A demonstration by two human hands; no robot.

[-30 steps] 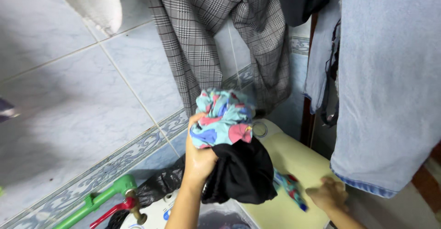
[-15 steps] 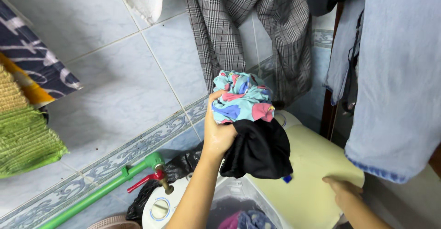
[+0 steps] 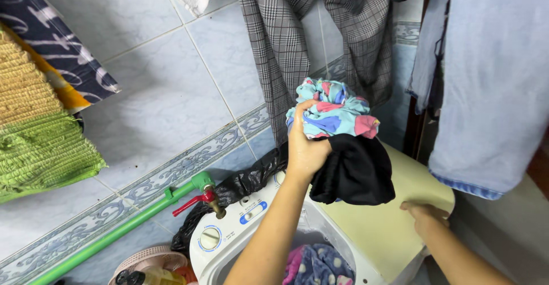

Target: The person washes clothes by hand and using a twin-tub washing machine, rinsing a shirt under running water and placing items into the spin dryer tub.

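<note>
Two hands, one person.

Left hand (image 3: pixel 306 150): raised at frame centre, fingers clenched tight around one bundle of wet clothes. The bundle holds two visible pieces: one multicoloured garment (image 3: pixel 331 110) in blue, teal and pink, bunched at 12 o'clock from the fist, and one black garment (image 3: pixel 357 170) hanging at 4 o'clock from it.

Right hand (image 3: pixel 424 213): at 4 o'clock in the frame, laid palm down with fingers loosely spread on the pale yellow lid (image 3: pixel 372 228); it grips nothing.

One washing machine (image 3: pixel 229 236), white, at 6 o'clock, directly below the bundle. Its tub stands open, with one dotted blue-and-pink cloth (image 3: pixel 317 265) inside. Controls: one round dial (image 3: pixel 210 238).

One green pipe (image 3: pixel 120 228) running along the tiled wall from 8 o'clock, ending in one tap with a red handle (image 3: pixel 197 200). One black plastic bag (image 3: pixel 240 185) lies between the tap and the machine.

Hanging items: one grey checked garment (image 3: pixel 309 33) at 12 o'clock; one light blue denim piece (image 3: pixel 492 73) at 2 o'clock; one green mat (image 3: pixel 43 153) and one yellow mat (image 3: pixel 23 85) at 9 o'clock; one dark patterned cloth (image 3: pixel 63 39) at 10 o'clock.

One pink basket (image 3: pixel 148 259) at 7 o'clock.
</note>
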